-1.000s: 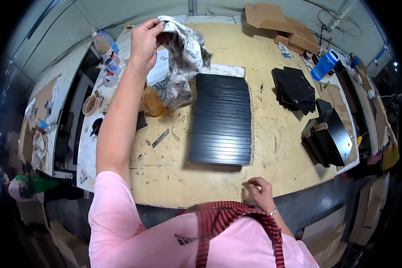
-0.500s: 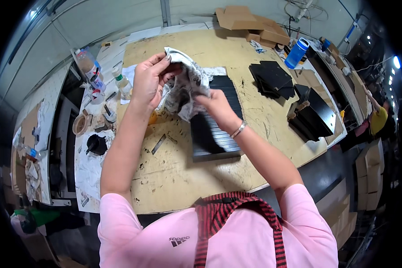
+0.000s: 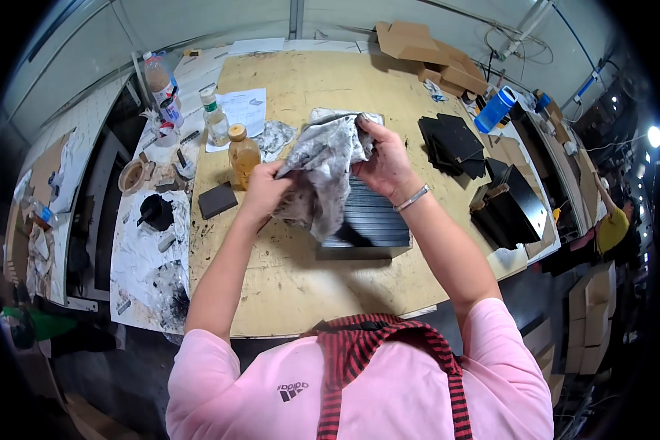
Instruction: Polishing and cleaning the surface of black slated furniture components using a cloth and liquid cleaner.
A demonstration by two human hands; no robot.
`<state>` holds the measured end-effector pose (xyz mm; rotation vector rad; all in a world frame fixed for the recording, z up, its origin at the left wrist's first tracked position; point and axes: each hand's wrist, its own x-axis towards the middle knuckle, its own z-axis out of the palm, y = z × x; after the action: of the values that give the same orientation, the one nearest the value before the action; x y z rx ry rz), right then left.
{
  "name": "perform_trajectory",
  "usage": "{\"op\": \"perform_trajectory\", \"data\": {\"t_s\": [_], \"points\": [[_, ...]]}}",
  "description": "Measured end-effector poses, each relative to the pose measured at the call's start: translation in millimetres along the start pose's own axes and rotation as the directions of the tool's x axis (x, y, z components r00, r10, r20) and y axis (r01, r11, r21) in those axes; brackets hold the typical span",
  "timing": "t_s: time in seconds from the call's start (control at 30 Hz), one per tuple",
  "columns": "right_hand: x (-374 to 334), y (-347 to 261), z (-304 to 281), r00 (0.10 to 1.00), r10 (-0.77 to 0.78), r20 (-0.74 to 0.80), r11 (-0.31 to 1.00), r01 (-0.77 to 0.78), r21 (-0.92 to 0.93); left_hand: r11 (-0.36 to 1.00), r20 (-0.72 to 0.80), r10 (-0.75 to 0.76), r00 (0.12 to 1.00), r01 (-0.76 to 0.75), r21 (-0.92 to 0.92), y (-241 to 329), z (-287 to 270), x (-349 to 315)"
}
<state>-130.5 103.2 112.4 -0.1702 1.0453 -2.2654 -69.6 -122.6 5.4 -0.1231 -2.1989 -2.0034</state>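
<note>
A white rag with grey and black stains [image 3: 321, 165] hangs spread between my two hands above the worktable. My left hand [image 3: 266, 192] pinches its lower left side. My right hand [image 3: 387, 163] grips the upper right edge between thumb and fingers, the palm partly showing. Beneath the rag lies a stack of black panels [image 3: 370, 220] with ridged edges, its far part covered by the cloth. Close to my left hand stands a bottle of amber liquid [image 3: 243, 158], and a small dark rectangular block [image 3: 217, 200] lies nearer to me.
On the stained table [image 3: 286, 293], loose black panels [image 3: 455, 143] and another black stack [image 3: 513, 205] sit at the right. A blue bottle [image 3: 495, 110] and opened cardboard [image 3: 433, 55] are farther back. At left are a clear bottle [image 3: 214, 117], a bowl [image 3: 132, 177] and a black cup [image 3: 156, 213].
My left hand has come down and my right hand has gone up, turning the rag and spreading it wider. The amber bottle and the dark block have come into sight.
</note>
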Motion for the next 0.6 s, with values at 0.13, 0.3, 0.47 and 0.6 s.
{"op": "perform_trajectory", "data": {"t_s": [0.13,0.3,0.47,0.6], "points": [[0,-10,-19,0.997,-0.024,-0.07,0.962,0.004,-0.271,0.838,-0.1,-0.006,0.995,-0.049,-0.543,7,-13,-16],[6,10,-20,0.756,-0.645,0.111,0.121,0.245,-0.962,0.767,-0.187,0.0,0.982,-0.12,-0.63,24,-27,-34],[3,25,25,0.719,-0.328,0.613,-0.196,0.583,-0.789,0.864,-0.129,0.051,0.99,-0.109,-0.491,41,-23,-44],[18,35,40,0.932,0.024,0.361,0.179,0.351,-0.919,0.94,-0.177,0.02,0.984,-0.079,-0.332,40,-29,-50]]}}
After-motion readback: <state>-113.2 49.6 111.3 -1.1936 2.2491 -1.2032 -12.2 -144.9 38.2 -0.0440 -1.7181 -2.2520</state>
